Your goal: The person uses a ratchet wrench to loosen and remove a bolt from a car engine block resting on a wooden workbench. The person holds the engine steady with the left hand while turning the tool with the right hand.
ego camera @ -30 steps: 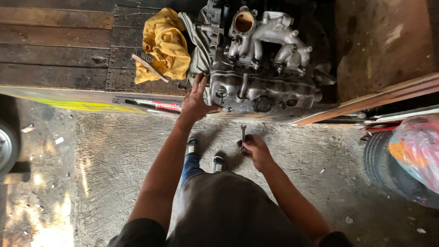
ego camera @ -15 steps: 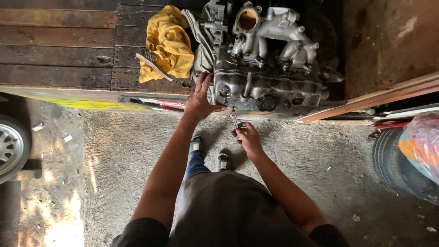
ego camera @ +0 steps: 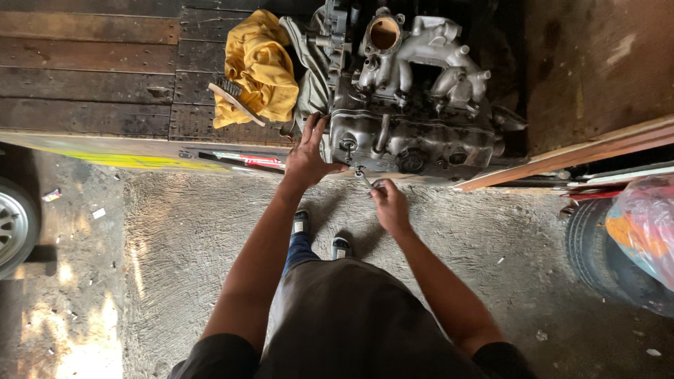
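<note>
While the left hand (ego camera: 309, 156) lies spread with its fingers flat against the near left corner of the grey engine block (ego camera: 411, 137), seemingly to brace it, the right hand (ego camera: 390, 203) is curled shut around the handle of a slim metal wrench (ego camera: 364, 175), whose far end meets a fitting on the engine's near face. That engine sits at the near edge of a dark plank table (ego camera: 91, 77), close enough for the standing person to reach it. A crumpled yellow cloth (ego camera: 256, 67) lies just left of the engine, with a wire brush (ego camera: 235, 102) resting on its near edge, handy to the left hand. Along the table's near rim runs a strip with yellow and red markings (ego camera: 140, 160). At the far right, a bag of pink and orange plastic (ego camera: 642, 224) rests on a tyre (ego camera: 590, 245).
</note>
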